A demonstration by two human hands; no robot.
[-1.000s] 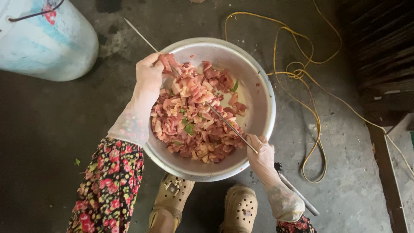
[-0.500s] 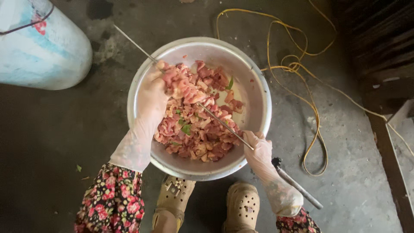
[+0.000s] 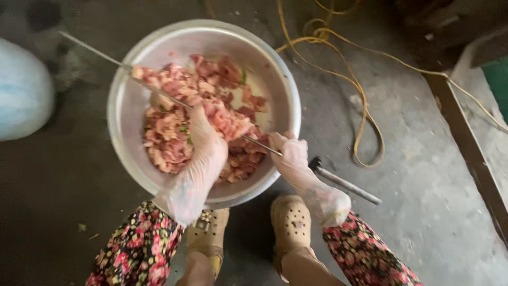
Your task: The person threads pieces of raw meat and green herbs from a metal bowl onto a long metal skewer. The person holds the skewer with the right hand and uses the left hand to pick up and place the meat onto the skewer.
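Watching pink chopped meat pieces (image 3: pixel 174 132) filling metal bowl (image 3: pixel 121 111) under both hands. Left hand (image 3: pixel 203 140), gloved, pinching meat onto long metal skewer (image 3: pixel 95 51). Right hand (image 3: pixel 290 156), gloved, gripping skewer near handle, just beside bowl rim.

Grey concrete floor (image 3: pixel 423 175) bearing a large metal bowl (image 3: pixel 124 122), a loose yellow cord (image 3: pixel 365 114) to its right, a pale blue sack (image 3: pixel 21 92) at far left, and two tan clogs (image 3: pixel 291 222) just below the bowl.
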